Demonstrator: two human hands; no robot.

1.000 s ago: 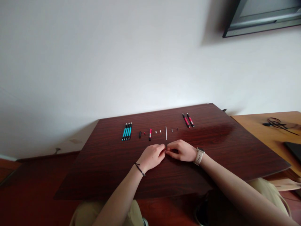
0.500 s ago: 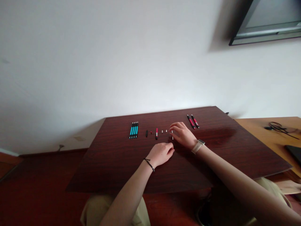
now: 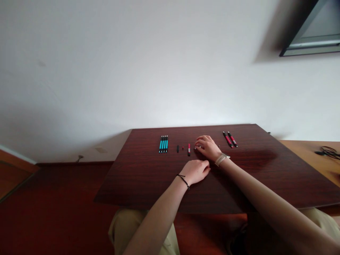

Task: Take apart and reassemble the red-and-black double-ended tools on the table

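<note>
My right hand (image 3: pixel 208 148), with a pale watch band at the wrist, is over the small white pen parts (image 3: pixel 195 148). Its thumb and fingers are bent and a little apart, the tips close to those parts and partly covering them. My left hand (image 3: pixel 196 171) rests on the table just nearer to me, fingers curled closed; what they hold, if anything, is hidden. Left of the right hand lie a red pen barrel (image 3: pixel 189 149), a tiny red piece (image 3: pixel 182 148) and a black pen grip (image 3: pixel 177 148), in a row.
Several blue-and-black pens (image 3: pixel 163 144) lie side by side at the left of the dark wooden table (image 3: pixel 138 180). Two red-and-black pens (image 3: pixel 230 139) lie at the right. A lighter table with a black cable (image 3: pixel 329 152) stands farther right. A screen (image 3: pixel 316 35) hangs above.
My right hand has moved left along the row, from the thin white rod to the small white parts. My left hand stays curled on the table. The view has shifted left.
</note>
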